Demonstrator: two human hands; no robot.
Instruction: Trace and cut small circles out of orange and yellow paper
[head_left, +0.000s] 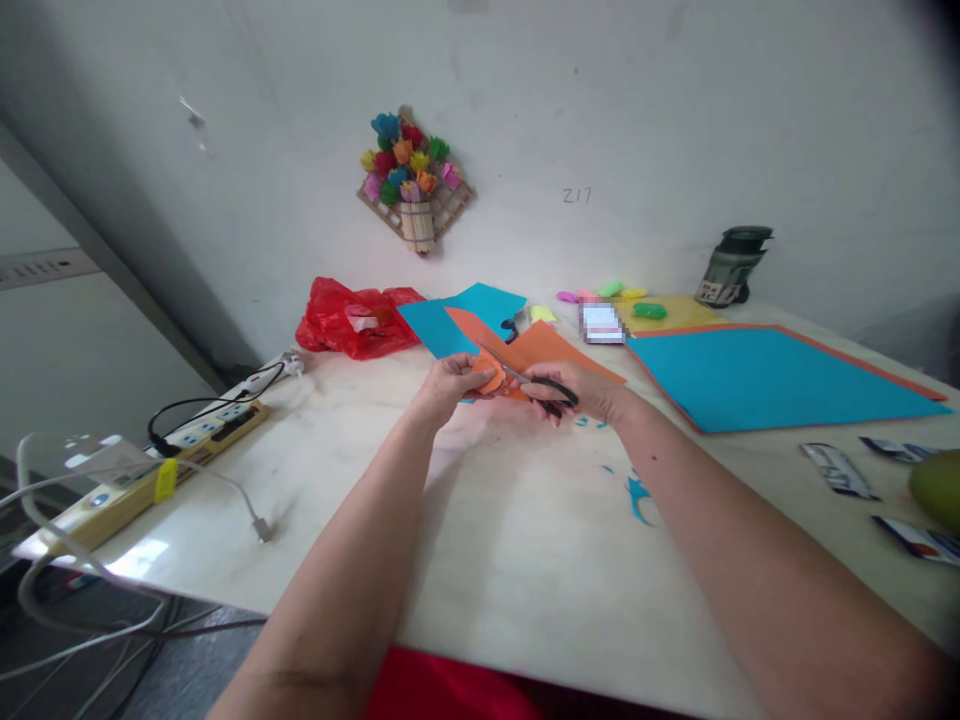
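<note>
Near the middle of the table, my left hand (450,383) pinches a small piece of orange paper (489,374) with a curved edge. My right hand (574,388) grips the black handles of a pair of scissors (553,392), whose blades point left across the orange paper. Larger orange paper (555,345) lies just behind the hands; whether it joins the held piece I cannot tell. Behind that is a sheet of blue paper (442,318). Blue paper scraps (637,498) lie beside my right forearm.
A stack of blue sheets (772,378) covers the right side. A red plastic bag (352,318) sits at the back left, a dark green bottle (733,266) at the back right. A power strip (187,440) with cables runs along the left edge. Small packets (836,470) lie at right.
</note>
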